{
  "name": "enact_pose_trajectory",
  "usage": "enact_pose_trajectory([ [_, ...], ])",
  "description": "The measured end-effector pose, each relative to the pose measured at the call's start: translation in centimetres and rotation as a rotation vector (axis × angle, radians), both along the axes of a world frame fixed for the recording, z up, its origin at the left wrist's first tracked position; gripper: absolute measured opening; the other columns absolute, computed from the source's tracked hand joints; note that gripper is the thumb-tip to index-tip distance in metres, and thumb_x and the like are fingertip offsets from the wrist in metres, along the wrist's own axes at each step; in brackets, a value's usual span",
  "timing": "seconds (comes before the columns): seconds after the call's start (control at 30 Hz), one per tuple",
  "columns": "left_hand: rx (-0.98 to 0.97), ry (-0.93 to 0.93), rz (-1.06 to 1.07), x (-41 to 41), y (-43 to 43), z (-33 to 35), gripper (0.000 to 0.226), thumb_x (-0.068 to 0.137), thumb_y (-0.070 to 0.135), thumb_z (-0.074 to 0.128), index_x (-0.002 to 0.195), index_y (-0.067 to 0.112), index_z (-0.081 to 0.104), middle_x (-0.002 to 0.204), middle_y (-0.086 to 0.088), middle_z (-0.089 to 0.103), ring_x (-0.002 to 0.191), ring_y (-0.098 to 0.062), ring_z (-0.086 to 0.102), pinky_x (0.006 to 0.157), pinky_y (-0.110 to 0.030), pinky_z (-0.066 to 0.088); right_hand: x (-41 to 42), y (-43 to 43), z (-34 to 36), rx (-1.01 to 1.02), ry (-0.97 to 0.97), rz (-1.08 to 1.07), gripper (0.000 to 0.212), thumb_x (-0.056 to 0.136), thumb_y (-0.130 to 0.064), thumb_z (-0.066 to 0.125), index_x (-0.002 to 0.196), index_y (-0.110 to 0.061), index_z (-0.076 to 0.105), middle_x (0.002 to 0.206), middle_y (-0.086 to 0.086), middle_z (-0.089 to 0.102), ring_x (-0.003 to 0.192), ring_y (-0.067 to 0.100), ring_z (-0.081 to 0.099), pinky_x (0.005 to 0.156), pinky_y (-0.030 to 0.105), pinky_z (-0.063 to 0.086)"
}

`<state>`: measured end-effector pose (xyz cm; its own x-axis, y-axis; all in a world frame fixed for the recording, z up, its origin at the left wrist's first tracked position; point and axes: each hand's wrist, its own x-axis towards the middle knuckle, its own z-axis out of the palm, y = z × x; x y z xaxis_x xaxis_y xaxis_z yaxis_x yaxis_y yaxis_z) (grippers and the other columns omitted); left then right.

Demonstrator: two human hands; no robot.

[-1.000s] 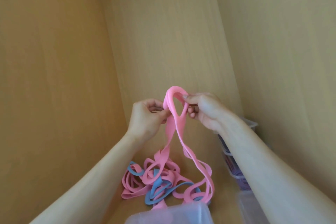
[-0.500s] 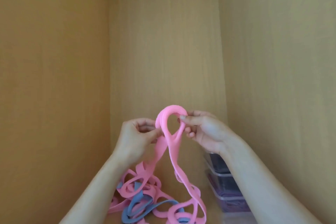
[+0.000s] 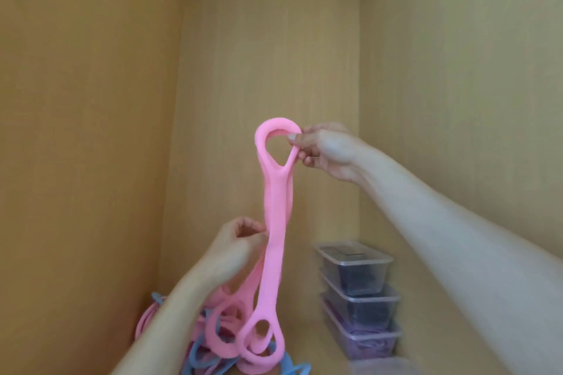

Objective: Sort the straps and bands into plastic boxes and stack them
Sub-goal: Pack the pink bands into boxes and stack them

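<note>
Strap axis: I see one pink strap (image 3: 275, 222) hanging almost vertical in the middle of the view. Its long axis runs up and down, and the upper end leans a little to the right.
Strap ends: the upper loop points up, and the lower loops hang down just over the heap at the bottom.
Strap look: soft, matte, light pink. It has a flat wide middle part, a drop-shaped opening on top and round openings at the lower end.
Right hand: my right hand (image 3: 327, 149) is raised and pinches the right side of the upper loop between thumb and fingers.
Left hand: my left hand (image 3: 236, 250) is lower, with fingers curled, and pinches the left edge of the strap about at its half length.
Heap: a pile of straps (image 3: 210, 347), pink and blue ones tangled, lies at the bottom behind my left forearm. I cannot count them.
Boxes: a stack of plastic boxes (image 3: 359, 298) stands by the right wall, three clear ones with lids. The upper two hold something dark and the lowest something purple.
Surroundings: the wooden cupboard walls (image 3: 91, 131) are on the left, the back and the right.
</note>
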<state>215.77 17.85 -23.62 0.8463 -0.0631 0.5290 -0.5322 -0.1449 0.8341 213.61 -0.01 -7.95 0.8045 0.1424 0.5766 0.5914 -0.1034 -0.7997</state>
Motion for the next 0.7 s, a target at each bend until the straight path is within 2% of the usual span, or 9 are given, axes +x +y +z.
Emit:
enact_pose_trajectory([
  [0.13,-0.027,-0.024,-0.029,-0.5,-0.3,0.4,0.003,0.091,-0.001,0.066,0.092,0.002,0.065,0.091,-0.011,0.067,0.087,-0.02,0.059,0.09,-0.036,0.048,-0.8,1.0,2.0,-0.009,-0.037,-0.029,0.005,0.09,0.0,0.069,0.093,-0.002,0.066,0.068,0.006,0.057,0.05,0.011,0.051,0.048,0.02,0.044],
  [0.23,-0.007,-0.066,-0.046,-0.8,-0.9,0.3,0.018,0.087,-0.008,0.07,0.079,0.006,0.061,0.083,-0.018,0.065,0.08,-0.024,0.059,0.085,-0.041,0.052,-1.4,1.5,3.2,-0.008,-0.054,-0.039,0.009,0.09,-0.001,0.07,0.097,0.0,0.065,0.07,0.007,0.058,0.05,0.011,0.052,0.048,0.021,0.044],
  [0.3,-0.003,-0.109,-0.062,-0.9,-1.5,0.0,0.026,0.083,-0.014,0.07,0.073,0.008,0.059,0.076,-0.015,0.064,0.073,-0.025,0.061,0.081,-0.045,0.056,-1.7,1.8,3.8,-0.027,-0.063,-0.037,0.007,0.089,-0.001,0.071,0.094,0.0,0.067,0.071,0.007,0.059,0.051,0.012,0.052,0.048,0.021,0.044],
  [0.4,0.041,-0.259,0.047,-0.7,-1.9,-0.2,0.034,0.082,-0.015,0.062,0.068,0.016,0.062,0.067,0.0,0.066,0.062,-0.012,0.058,0.065,-0.028,0.053,-2.0,2.0,4.4,-0.049,-0.074,-0.074,0.01,0.087,-0.002,0.073,0.096,0.001,0.068,0.074,0.008,0.06,0.05,0.012,0.051,0.047,0.021,0.043],
  [0.47,0.046,-0.322,0.121,-0.5,-1.9,-0.2,0.036,0.083,-0.013,0.059,0.071,0.019,0.066,0.071,0.006,0.07,0.061,-0.003,0.057,0.061,-0.018,0.049,-2.2,1.8,4.9,-0.047,-0.08,-0.117,0.014,0.086,-0.003,0.074,0.099,0.002,0.069,0.076,0.009,0.06,0.048,0.011,0.051,0.046,0.021,0.043],
  [0.6,0.002,-0.28,0.135,-0.2,-1.3,-0.3,0.035,0.087,-0.006,0.062,0.081,0.026,0.074,0.077,0.016,0.072,0.064,0.002,0.062,0.06,-0.013,0.049,-2.7,1.4,5.7,-0.036,-0.088,-0.138,0.013,0.086,-0.003,0.074,0.096,0.002,0.068,0.075,0.009,0.061,0.048,0.011,0.051,0.047,0.022,0.043],
  [0.7,-0.07,-0.232,0.061,-0.7,-1.3,0.1,0.032,0.086,-0.01,0.062,0.082,0.018,0.077,0.075,0.003,0.075,0.067,-0.005,0.066,0.065,-0.019,0.053,-3.0,1.5,6.1,-0.035,-0.09,-0.134,0.02,0.086,-0.002,0.074,0.104,0.005,0.068,0.077,0.01,0.061,0.049,0.011,0.052,0.047,0.021,0.043],
])
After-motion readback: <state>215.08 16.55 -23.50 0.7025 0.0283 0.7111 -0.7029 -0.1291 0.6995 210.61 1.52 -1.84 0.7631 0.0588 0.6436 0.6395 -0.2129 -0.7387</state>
